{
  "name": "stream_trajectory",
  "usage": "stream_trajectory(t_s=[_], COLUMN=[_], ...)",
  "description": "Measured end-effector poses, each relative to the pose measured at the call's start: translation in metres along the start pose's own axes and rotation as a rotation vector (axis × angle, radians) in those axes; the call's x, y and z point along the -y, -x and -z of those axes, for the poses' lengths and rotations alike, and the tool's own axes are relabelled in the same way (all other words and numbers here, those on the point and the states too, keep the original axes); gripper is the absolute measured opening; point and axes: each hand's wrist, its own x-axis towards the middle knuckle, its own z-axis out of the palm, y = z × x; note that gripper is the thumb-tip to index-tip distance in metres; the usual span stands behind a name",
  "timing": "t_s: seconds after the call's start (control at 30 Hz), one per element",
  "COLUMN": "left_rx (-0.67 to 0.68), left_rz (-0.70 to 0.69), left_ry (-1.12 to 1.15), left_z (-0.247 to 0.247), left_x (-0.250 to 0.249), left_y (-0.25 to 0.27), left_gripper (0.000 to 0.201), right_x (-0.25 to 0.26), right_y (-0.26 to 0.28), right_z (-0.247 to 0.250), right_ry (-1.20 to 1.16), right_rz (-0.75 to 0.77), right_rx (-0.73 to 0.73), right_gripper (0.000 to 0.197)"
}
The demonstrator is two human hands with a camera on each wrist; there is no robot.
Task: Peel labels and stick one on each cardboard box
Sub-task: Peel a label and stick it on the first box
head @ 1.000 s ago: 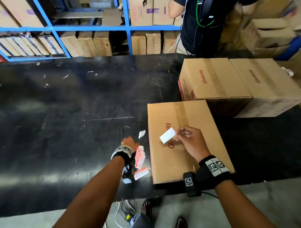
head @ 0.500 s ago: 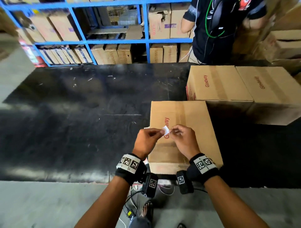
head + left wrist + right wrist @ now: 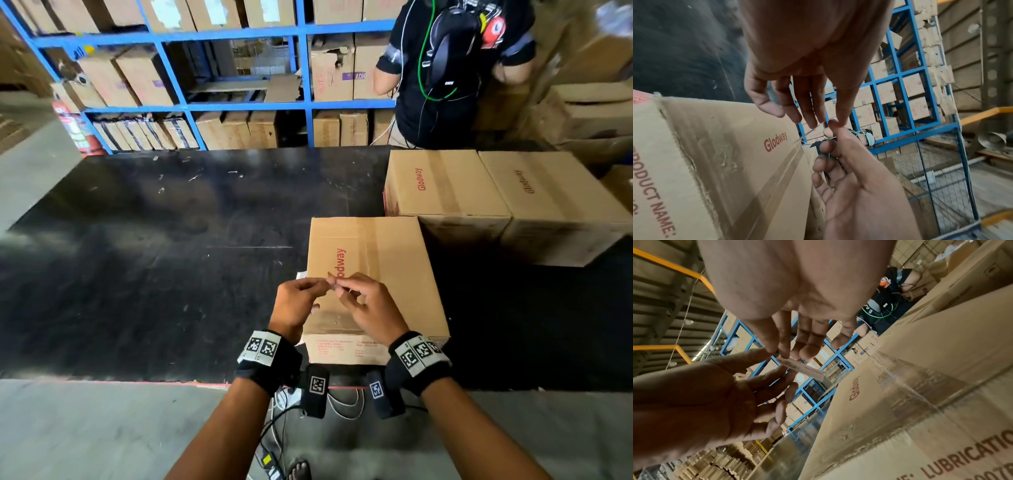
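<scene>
The near cardboard box (image 3: 387, 267), taped and printed "Glodway", lies on the black table (image 3: 154, 257). Above its left half my two hands meet at the fingertips. In the right wrist view a small white label (image 3: 803, 369) with red print sticks out from between them. My right hand (image 3: 338, 283) pinches one end of it. My left hand (image 3: 326, 281) pinches the same end from the other side. In the left wrist view the label (image 3: 807, 135) shows only as a thin edge. Two more boxes (image 3: 445, 185) (image 3: 555, 198) stand behind to the right.
A white paper scrap (image 3: 301, 275) peeks out at the near box's left edge. A person in dark clothes (image 3: 452, 68) stands at the table's far side. Blue shelving (image 3: 191, 106) full of cartons lines the back. Cables (image 3: 284, 404) hang below the table's front edge.
My left hand rose from the label stack beside the box and joined my right hand on the white label. The label has since turned edge-on and is nearly hidden between the fingertips.
</scene>
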Motion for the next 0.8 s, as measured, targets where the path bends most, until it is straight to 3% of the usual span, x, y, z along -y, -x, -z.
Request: stream_trajectory(t_s=[0.07, 0.13, 0.23, 0.37, 0.8], left_rx=[-0.001, -0.013, 0.023, 0.085, 0.159], left_rz=[0.035, 0.08, 0.13, 0.149, 0.169], left_ry=[0.053, 0.131, 0.256, 0.38, 0.419], left_z=[0.004, 0.008, 0.014, 0.021, 0.03], left_x=[-0.002, -0.003, -0.001, 0.004, 0.018], left_y=[-0.001, -0.003, -0.007, -0.009, -0.013], left_gripper=[0.012, 0.015, 0.024, 0.025, 0.014], right_x=[0.003, 0.001, -0.001, 0.0, 0.002], right_y=[0.002, 0.003, 0.003, -0.003, -0.005], right_z=[0.0, 0.001, 0.006, 0.004, -0.012], right_ry=[0.008, -0.014, -0.149, -0.346, -0.366], right_rz=[-0.001, -0.057, -0.248, -0.462, -0.541], right_rx=[0.031, -0.055, -0.223, -0.212, -0.19], right_gripper=[0.031, 0.026, 0.015, 0.013, 0.009])
